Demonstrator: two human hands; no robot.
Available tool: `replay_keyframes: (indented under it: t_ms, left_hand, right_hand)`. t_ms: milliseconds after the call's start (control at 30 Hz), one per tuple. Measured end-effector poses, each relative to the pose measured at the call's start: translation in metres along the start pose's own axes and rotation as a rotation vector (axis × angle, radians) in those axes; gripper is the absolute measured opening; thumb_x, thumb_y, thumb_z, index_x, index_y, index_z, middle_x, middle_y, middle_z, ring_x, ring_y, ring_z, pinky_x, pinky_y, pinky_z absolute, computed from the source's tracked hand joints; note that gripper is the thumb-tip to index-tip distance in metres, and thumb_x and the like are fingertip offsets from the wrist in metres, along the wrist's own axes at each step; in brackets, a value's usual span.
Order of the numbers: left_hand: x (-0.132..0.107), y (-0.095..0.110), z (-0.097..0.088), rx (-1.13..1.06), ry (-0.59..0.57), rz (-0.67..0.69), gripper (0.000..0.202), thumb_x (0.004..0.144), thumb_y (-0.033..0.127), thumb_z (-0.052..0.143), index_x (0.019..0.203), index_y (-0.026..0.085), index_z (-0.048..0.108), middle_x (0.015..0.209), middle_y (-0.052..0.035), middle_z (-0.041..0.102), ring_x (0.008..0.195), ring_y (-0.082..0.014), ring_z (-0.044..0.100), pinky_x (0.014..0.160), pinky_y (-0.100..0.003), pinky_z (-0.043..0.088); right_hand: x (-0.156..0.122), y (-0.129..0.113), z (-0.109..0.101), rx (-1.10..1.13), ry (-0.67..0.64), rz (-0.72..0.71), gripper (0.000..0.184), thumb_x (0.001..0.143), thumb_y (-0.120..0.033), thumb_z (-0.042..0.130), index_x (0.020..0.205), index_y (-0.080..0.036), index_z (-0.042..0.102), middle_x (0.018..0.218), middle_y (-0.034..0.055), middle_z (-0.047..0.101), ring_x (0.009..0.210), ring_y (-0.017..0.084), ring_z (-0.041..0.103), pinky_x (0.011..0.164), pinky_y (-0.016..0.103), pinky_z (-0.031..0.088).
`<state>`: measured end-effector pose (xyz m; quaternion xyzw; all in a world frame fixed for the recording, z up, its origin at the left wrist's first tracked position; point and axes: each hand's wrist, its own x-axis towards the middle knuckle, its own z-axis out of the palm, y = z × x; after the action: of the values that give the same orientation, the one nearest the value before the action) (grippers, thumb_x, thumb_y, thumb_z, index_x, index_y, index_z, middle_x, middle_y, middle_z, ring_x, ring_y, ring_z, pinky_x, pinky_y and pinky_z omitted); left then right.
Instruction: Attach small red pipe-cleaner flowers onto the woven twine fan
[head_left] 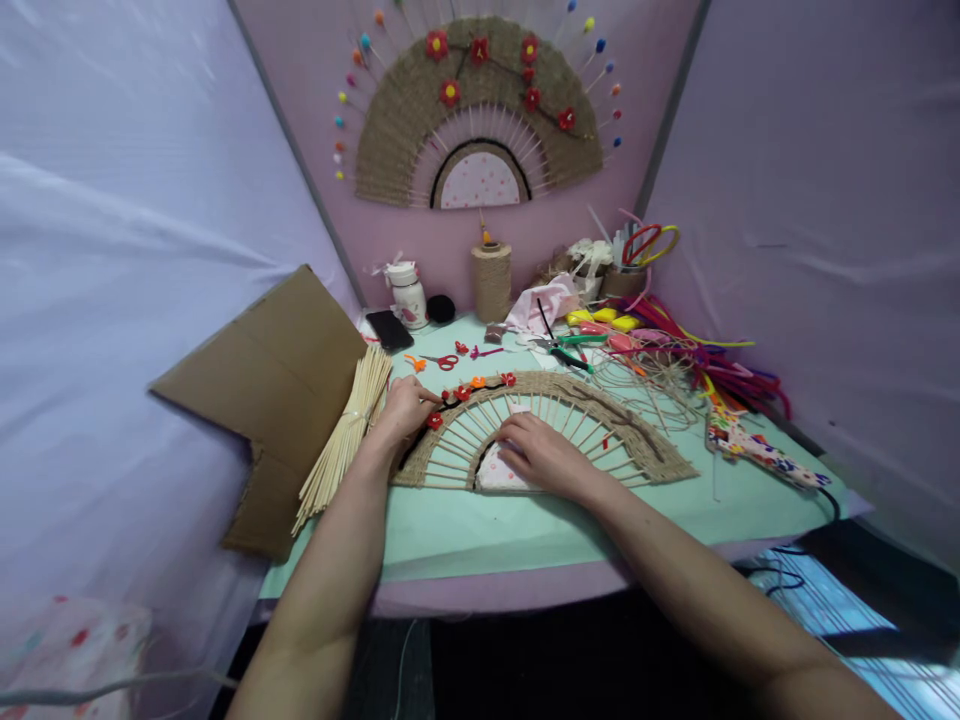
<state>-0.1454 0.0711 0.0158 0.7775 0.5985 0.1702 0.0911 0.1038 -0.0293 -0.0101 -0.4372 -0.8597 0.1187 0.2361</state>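
A half-round woven fan (652, 440) of tan cord and thin sticks lies flat on the table in front of me. A dark twig line with small red and orange flowers, such as this red flower (508, 380), runs along its left part. My left hand (407, 408) is at the fan's upper left edge, its fingertips closed together beside a red flower; anything pinched there is hidden. My right hand (536, 450) rests on the white dotted half-disc (499, 474) at the fan's base, fingers bent and a little apart.
On the left are a bundle of sticks (341, 450) and brown cardboard (277, 380). Red scissors (446, 362), pliers (566, 355) and a twine spool (492, 285) sit behind the fan. Pipe cleaners (720, 370) and a patterned glue gun (769, 455) lie right. A finished fan (390, 130) hangs behind.
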Motion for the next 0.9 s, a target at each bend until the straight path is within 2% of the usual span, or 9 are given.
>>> replay_keyframes:
  t_ms: [200,400,567,667,800,900]
  left_hand:
    - [0.000,0.000,0.002,0.031,-0.027,0.010,0.029,0.074,0.018,0.055,0.086,0.024,0.081,0.090,-0.0096,0.067,0.094,-0.0276,0.058,0.089,-0.039,0.045]
    - [0.000,-0.003,0.005,-0.007,-0.030,-0.004,0.031,0.071,0.015,0.054,0.084,0.024,0.081,0.088,-0.0085,0.069,0.090,-0.0256,0.060,0.089,-0.037,0.046]
    - [0.004,-0.010,0.002,-0.080,0.084,-0.078,0.032,0.071,0.014,0.050,0.083,0.019,0.079,0.094,-0.0101,0.069,0.100,-0.0263,0.060,0.096,-0.038,0.044]
    - [0.005,-0.013,-0.001,-0.141,0.155,-0.126,0.031,0.072,0.014,0.048,0.089,0.016,0.074,0.099,-0.0100,0.071,0.102,-0.0252,0.061,0.097,-0.040,0.044]
    - [0.002,-0.007,-0.002,-0.258,0.117,-0.133,0.039,0.072,0.011,0.045,0.105,0.017,0.065,0.094,-0.0054,0.075,0.088,-0.0188,0.068,0.084,-0.033,0.051]
    - [-0.002,0.000,-0.001,-0.311,0.067,-0.137,0.043,0.072,0.010,0.043,0.110,0.018,0.061,0.093,-0.0044,0.076,0.081,-0.0177,0.069,0.077,-0.031,0.053]
  right_hand:
    - [0.000,0.002,0.003,0.000,0.015,-0.009,0.012,0.093,-0.022,0.053,0.099,-0.018,0.062,0.101,0.0086,0.061,0.099,0.021,0.055,0.089,0.035,0.043]
    - [0.000,0.001,0.002,-0.010,0.008,-0.004,0.011,0.092,-0.021,0.053,0.098,-0.017,0.062,0.101,0.0090,0.062,0.098,0.021,0.055,0.088,0.035,0.044]
    - [0.000,0.001,0.002,-0.013,0.009,-0.012,0.012,0.093,-0.021,0.053,0.100,-0.017,0.062,0.102,0.0092,0.062,0.099,0.021,0.056,0.090,0.035,0.044]
    - [0.000,0.001,0.002,-0.010,0.011,-0.012,0.013,0.092,-0.020,0.053,0.100,-0.017,0.062,0.103,0.0094,0.062,0.099,0.021,0.056,0.090,0.035,0.044]
    - [0.000,0.001,0.002,-0.001,0.018,-0.010,0.013,0.092,-0.020,0.053,0.100,-0.017,0.062,0.103,0.0096,0.062,0.099,0.021,0.056,0.090,0.036,0.045]
    - [0.000,0.001,0.002,-0.003,0.013,-0.006,0.013,0.092,-0.021,0.052,0.100,-0.018,0.062,0.103,0.0096,0.062,0.100,0.021,0.056,0.091,0.037,0.045]
